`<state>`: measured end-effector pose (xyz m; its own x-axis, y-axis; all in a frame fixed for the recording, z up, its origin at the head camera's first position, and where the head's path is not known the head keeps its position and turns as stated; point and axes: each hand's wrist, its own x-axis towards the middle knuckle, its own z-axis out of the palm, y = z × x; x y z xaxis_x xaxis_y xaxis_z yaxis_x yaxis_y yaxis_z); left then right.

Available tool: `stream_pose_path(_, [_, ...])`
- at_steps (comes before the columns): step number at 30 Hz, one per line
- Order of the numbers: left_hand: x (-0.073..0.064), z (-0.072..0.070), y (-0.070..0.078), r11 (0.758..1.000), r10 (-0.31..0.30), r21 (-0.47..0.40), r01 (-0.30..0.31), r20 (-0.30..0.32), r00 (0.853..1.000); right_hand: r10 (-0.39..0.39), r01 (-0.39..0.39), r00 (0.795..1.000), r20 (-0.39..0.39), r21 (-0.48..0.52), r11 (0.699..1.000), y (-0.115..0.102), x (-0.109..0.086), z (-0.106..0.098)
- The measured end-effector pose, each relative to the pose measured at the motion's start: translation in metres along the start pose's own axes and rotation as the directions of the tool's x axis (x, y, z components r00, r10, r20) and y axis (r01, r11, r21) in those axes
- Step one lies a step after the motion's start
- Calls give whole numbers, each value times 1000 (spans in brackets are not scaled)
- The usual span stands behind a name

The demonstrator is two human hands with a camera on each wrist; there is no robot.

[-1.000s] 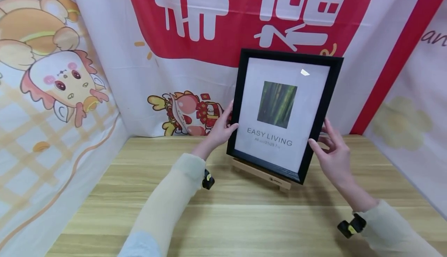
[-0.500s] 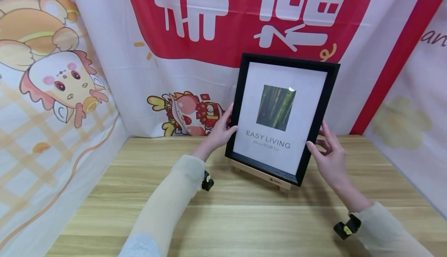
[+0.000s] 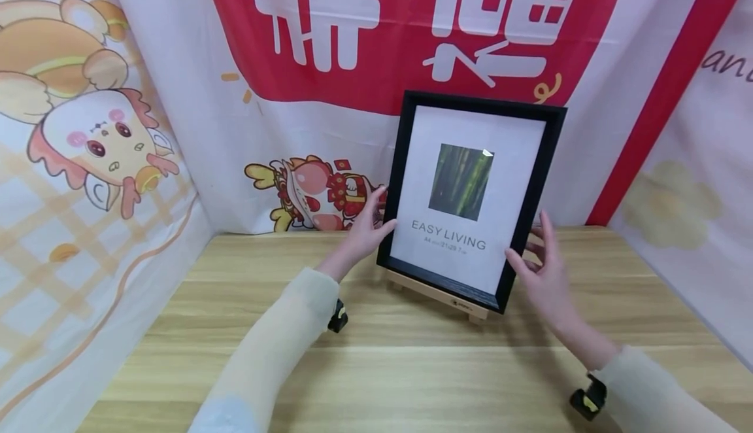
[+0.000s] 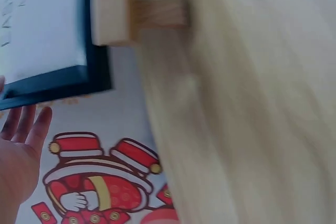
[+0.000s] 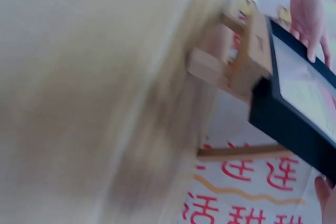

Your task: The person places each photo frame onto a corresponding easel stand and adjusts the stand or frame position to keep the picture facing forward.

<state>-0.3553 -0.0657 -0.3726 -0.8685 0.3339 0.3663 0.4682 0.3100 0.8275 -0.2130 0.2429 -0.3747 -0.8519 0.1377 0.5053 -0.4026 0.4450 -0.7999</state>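
Right of centre, a black-bordered rectangular picture frame [image 3: 461, 201] rests tilted on a pale wooden easel [image 3: 436, 294] atop a light wood-grain table [image 3: 376, 381]. A bare left hand [image 3: 365, 231] and bare right hand [image 3: 546, 281] flank it, below red-and-white printed cloth [image 3: 329, 86] across the top.

The person's left arm [image 3: 276, 341] reached forward from the lower edge in the head view, its pale sleeve ending just short of the wrist. The left hand [image 3: 361, 235] was turned thumb-inward, the thumb [image 3: 385, 228] pointing right and set apart from the raised fingers. From the left wrist, three of those fingers looked nearly straight and close together. The right arm [image 3: 647, 381] came in from the lower right corner, sleeve pulled back from a bare wrist. The right hand [image 3: 546, 282] angled up and leftward, index finger extended, the other visible fingers bent, thumb apart from them.
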Motion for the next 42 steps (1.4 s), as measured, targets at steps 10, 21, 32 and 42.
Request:
stream_pose_path(10, [-44,-5,-35,999,-30,-27,35,191,981,160,-165,982,100,53,985,19,-49,15])
stream_pose_path(21, [-54,11,-44,992,-49,-101,73,220,974,245,-259,961,125,115,959,25,-60,35])
stream_pose_path(32, [-59,15,-43,976,-87,-175,128,224,971,141,-154,983,118,117,981,32,-59,41])
stream_pose_path(42, [-81,18,-32,958,-203,-169,234,178,963,96,-113,971,221,69,991,45,-44,30])
